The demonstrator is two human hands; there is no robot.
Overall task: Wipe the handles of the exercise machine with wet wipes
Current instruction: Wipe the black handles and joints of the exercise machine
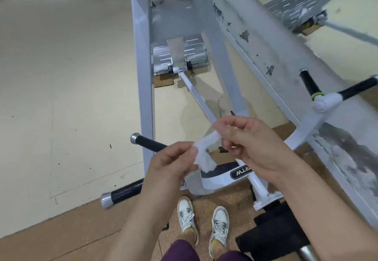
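Note:
A crumpled white wet wipe (203, 154) is stretched between both my hands at the centre of the view. My left hand (170, 167) pinches its lower end and my right hand (248, 144) pinches its upper end. Two black machine handles with silver end caps lie to the left: an upper handle (148, 143) just beyond my left hand and a lower handle (122, 195) beside my left wrist. Two more black handles (308, 83) (358, 88) branch from a white joint at the right. Neither hand touches a handle.
The white machine frame (142, 72) rises ahead, with a worn sloping beam (272, 56) at the right. A metal foot plate (180, 56) sits on the pale floor. My shoes (204, 222) stand on a cork mat. A black pad (274, 236) sits at lower right.

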